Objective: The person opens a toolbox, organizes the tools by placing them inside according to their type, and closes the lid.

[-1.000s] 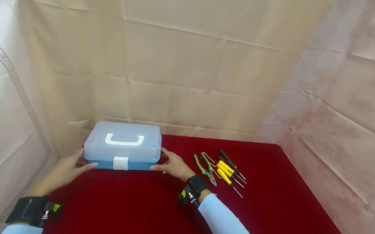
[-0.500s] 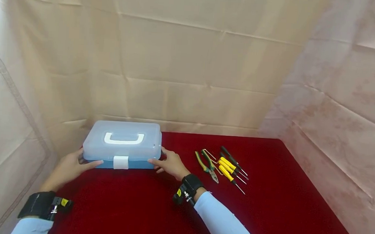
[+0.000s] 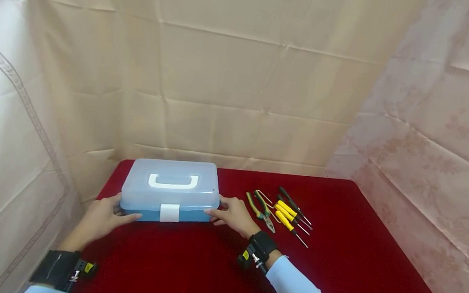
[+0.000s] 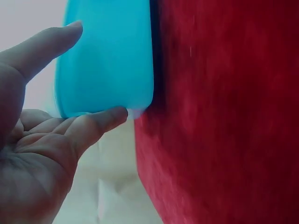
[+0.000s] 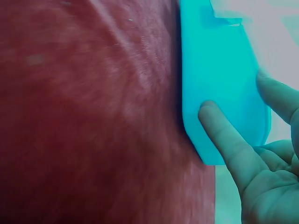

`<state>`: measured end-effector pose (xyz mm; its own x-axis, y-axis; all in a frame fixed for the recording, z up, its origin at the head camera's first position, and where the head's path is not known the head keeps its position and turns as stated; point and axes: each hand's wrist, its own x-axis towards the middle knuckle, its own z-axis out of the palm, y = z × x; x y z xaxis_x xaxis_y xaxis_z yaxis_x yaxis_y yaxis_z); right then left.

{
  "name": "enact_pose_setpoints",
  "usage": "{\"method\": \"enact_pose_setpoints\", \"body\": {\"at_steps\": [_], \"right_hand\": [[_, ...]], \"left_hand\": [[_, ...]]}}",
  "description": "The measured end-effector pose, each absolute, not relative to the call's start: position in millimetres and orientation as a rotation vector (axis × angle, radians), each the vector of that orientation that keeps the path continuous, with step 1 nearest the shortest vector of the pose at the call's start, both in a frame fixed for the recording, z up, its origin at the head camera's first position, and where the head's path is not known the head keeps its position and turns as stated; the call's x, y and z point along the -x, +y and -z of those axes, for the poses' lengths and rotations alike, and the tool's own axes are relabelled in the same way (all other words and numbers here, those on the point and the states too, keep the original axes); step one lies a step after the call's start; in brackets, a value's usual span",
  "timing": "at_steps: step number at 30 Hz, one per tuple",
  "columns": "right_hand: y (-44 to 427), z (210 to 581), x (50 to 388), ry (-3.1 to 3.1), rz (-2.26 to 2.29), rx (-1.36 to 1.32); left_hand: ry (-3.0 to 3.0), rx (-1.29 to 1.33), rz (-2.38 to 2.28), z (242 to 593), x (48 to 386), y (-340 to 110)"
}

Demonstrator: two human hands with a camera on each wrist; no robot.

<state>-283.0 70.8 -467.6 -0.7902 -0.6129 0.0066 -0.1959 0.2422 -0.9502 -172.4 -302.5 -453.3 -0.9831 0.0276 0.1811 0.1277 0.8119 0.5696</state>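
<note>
"Plainly put, what does the head view show?"

"A person flanks a blue plastic toolbox (image 3: 171, 197) on a dark red cloth (image 3: 332, 260). The left hand (image 3: 100, 218) grips one end, thumb across the front; the right hand (image 3: 236, 216) grips the other in like fashion. The translucent plastic lid (image 3: 172, 168) is down, a white plastic latch (image 3: 169, 213) lying over the front."

"And the tools?"

"Loose, beyond the right hand: metal pliers with green-and-yellow handles (image 3: 261, 214), yellow-handled steel screwdrivers (image 3: 285, 221) and a slim black-handled tool (image 3: 285, 193)."

"The left wrist view?"

"Thumb and fingers stand partly spread, bracketing a corner of the toolbox; a fingertip meets its end wall."

"The right wrist view?"

"A matching hold, one digit laid nearly straight on the blue front, others bending round the end. The toolbox's lower edge lies close against the cloth; a slight lift cannot be ruled out."

"How far along is it?"

"Closing the toolbox looks done; positioning it seems the step in hand, with release left. The tools lie outside. Whether anything is inside, the cloudy lid does not tell."
</note>
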Motion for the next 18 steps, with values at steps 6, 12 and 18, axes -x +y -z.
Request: {"method": "enact_pose_setpoints", "body": {"at_steps": [6,12,18], "right_hand": [[111,464,258,2.176,1.523,0.701],[139,459,231,2.218,1.511,0.653],[154,456,214,2.274,1.494,0.633]], "left_hand": [[-2.850,0.134,0.994,450,151,-265],[-2.851,0.112,1.042,451,133,-235],[-2.852,0.123,1.072,450,123,-221]]}}
